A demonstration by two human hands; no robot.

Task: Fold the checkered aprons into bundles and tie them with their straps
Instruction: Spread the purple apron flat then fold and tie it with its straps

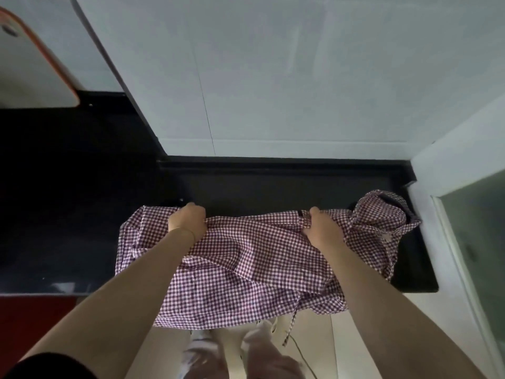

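a pale tiled wall [273, 77] rises behind a glossy black stone counter [68, 187], which narrows into a ledge in the corner beside a frosted glass panel [475, 242]. a white cutting board with an orange rim [30, 69] leans at the far left of the counter.

across the ledge lies the task's thing, a purple-and-white checkered cotton apron [246, 263], crumpled and only partly spread; its near edge hangs over the counter front toward the floor, and its far-right part is heaped up near the glass. whether this is one apron or more i cannot tell.

the left hand [188, 222] is curled round a gather of cloth at the apron's far edge, and the right hand [322, 231] likewise clutches a bunch of fabric further right; both are gripping, not resting.

a thin checkered strap [291, 324] dangles from the overhanging edge, well below the counter.

the risks, as i judge them: with so much cloth over the edge, a loosened hold could let the apron's weight drag it off onto the floor. folding while the fabric is this wrinkled may trap the strap inside the bundle, leaving nothing free to tie with. the heap at the right could also snag and pull the fold crooked.
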